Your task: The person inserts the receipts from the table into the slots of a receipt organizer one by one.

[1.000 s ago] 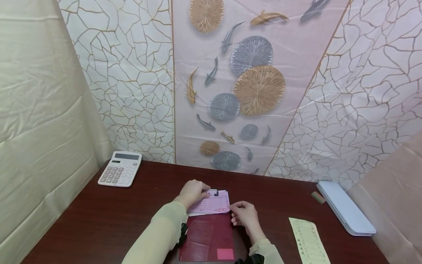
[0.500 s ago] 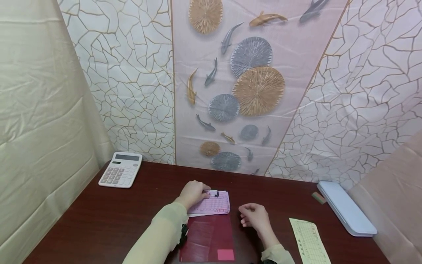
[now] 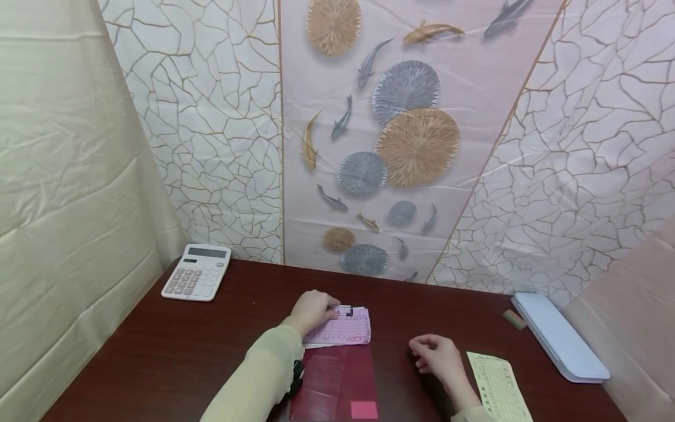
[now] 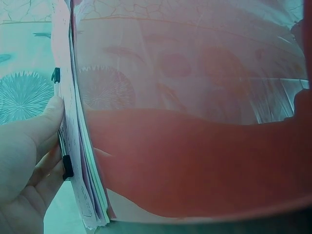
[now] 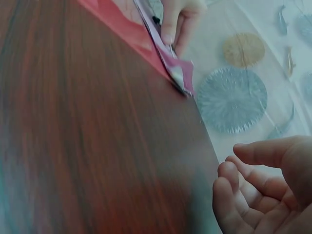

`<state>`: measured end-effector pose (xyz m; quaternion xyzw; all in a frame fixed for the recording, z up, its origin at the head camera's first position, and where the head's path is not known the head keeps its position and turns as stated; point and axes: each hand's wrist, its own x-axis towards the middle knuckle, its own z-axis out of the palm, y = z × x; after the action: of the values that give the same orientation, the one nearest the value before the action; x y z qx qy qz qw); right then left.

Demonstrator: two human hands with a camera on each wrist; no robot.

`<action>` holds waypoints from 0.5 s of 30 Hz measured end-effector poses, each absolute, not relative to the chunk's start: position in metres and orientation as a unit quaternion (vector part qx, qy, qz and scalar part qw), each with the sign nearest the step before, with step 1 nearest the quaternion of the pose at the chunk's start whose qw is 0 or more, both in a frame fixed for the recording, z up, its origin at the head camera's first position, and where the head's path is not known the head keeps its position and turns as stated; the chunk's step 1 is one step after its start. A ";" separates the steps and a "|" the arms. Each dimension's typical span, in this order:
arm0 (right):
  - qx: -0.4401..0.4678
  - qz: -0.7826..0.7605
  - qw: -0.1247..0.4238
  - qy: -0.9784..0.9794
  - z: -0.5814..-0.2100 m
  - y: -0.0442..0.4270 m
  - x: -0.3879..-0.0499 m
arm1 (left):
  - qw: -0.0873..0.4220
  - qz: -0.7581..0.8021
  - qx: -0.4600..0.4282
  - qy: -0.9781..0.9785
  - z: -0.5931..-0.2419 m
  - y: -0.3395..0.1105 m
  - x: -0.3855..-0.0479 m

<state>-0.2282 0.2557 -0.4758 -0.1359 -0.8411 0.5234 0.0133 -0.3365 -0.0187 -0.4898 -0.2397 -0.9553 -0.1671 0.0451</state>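
Note:
In the head view a dark red folder (image 3: 334, 378) lies on the table with a pink label at its near corner. A stack of pink and white printed slips (image 3: 345, 331) sits at its far end. My left hand (image 3: 311, 312) pinches the metal paper fastener with black sliders (image 4: 68, 167) across that stack, thumb and fingers on the bar in the left wrist view. Partly raised paper edges show in the right wrist view. My right hand (image 3: 440, 356) hovers right of the folder, fingers loosely curled around nothing. A yellow printed slip (image 3: 500, 387) lies just beyond it.
A white calculator (image 3: 197, 272) stands at the back left of the dark wooden table (image 3: 174, 351). At the right edge lies a long white case (image 3: 561, 337), with a small greenish-brown piece (image 3: 514, 319) beside it. Patterned fabric hangs behind.
My right hand has left the right edge of the pink slips and moved rightward, towards the yellow slip. The left hand stays on the fastener.

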 end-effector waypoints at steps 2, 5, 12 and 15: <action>-0.136 0.509 0.013 -0.850 -0.476 0.262 -0.226 | 0.045 -0.169 -0.240 -0.955 -0.489 -0.018 -0.336; -0.130 0.492 0.010 -0.861 -0.475 0.272 -0.223 | 0.042 -0.173 -0.237 -0.955 -0.488 -0.018 -0.335; -0.131 0.471 0.011 -0.872 -0.472 0.292 -0.220 | 0.040 -0.177 -0.233 -0.955 -0.488 -0.018 -0.334; -0.120 0.450 0.011 -0.885 -0.470 0.301 -0.220 | 0.041 -0.176 -0.232 -0.956 -0.488 -0.018 -0.335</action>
<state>-0.2202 0.3012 -0.4698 -0.1199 -0.8849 0.4499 0.0106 -0.3349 -0.0182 -0.4879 -0.2324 -0.9557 -0.1761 0.0407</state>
